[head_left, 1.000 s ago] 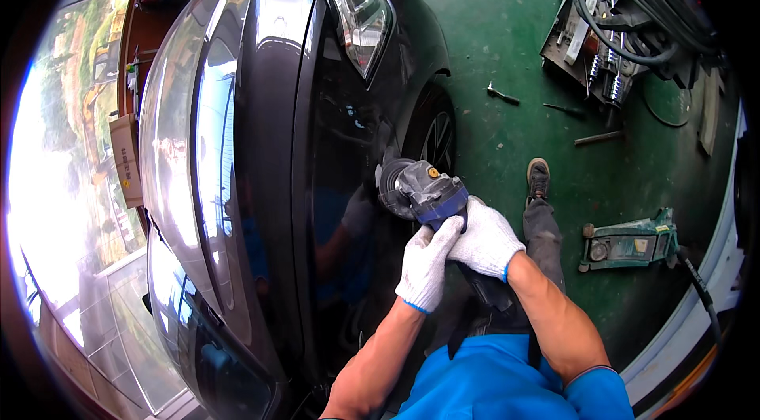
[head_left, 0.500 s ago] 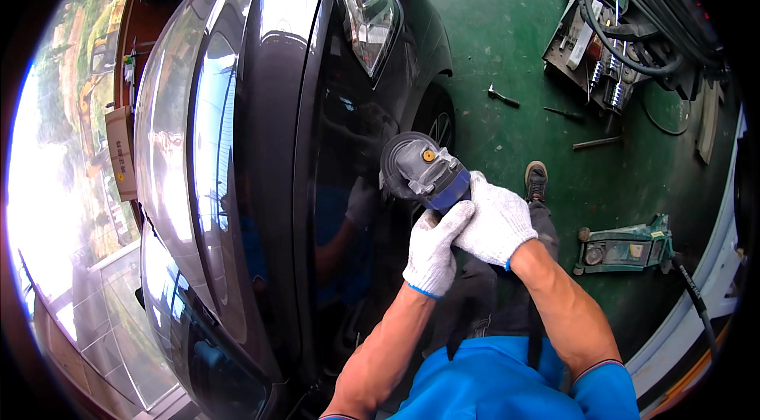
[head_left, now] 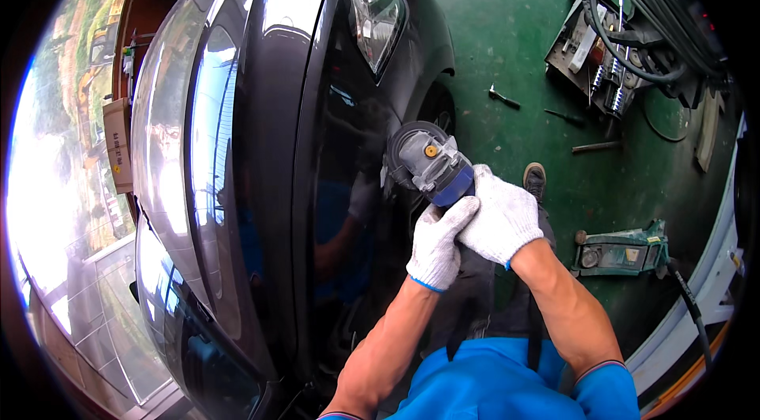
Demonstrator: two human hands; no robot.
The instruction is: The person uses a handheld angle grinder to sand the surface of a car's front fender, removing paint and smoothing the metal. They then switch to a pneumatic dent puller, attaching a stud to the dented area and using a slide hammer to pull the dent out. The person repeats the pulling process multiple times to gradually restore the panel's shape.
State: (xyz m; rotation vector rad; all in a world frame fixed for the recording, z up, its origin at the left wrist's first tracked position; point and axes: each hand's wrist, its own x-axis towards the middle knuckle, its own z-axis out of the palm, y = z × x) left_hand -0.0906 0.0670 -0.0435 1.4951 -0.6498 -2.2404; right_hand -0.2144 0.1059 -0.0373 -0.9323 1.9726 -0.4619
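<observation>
Power tool (head_left: 434,165): a grey-headed machine with a blue body, held out in front of the person, just beside the car's dark side panel (head_left: 344,163) and near the front wheel (head_left: 445,110).
Grip: left hand (head_left: 435,250) and right hand (head_left: 500,214), both gloved, wrap the blue end together, no slack showing; the fingers underneath are hidden.
Round dark front (head_left: 395,159): it faces toward the glossy panel; whether it touches, I cannot tell.
Angle: best kept square to the surface, since a tipped rim would probably bite or leave a mark.
Pressure: light and even seems right, with both wrists firm in case the machine kicks.
Path: steady overlapping passes, easing off near the wheel arch edge and well short of the headlight (head_left: 376,24).
Gloves: loose knit could snag, so the fingertips are better kept back on the body, behind the head.
Change from one second ago: the tool sits higher in view and covers more of the wheel's lower part, its grey top turned more to the camera; both gloves keep the same hold.
View: the camera has shifted slightly too, so part of that movement may be only apparent.
</observation>
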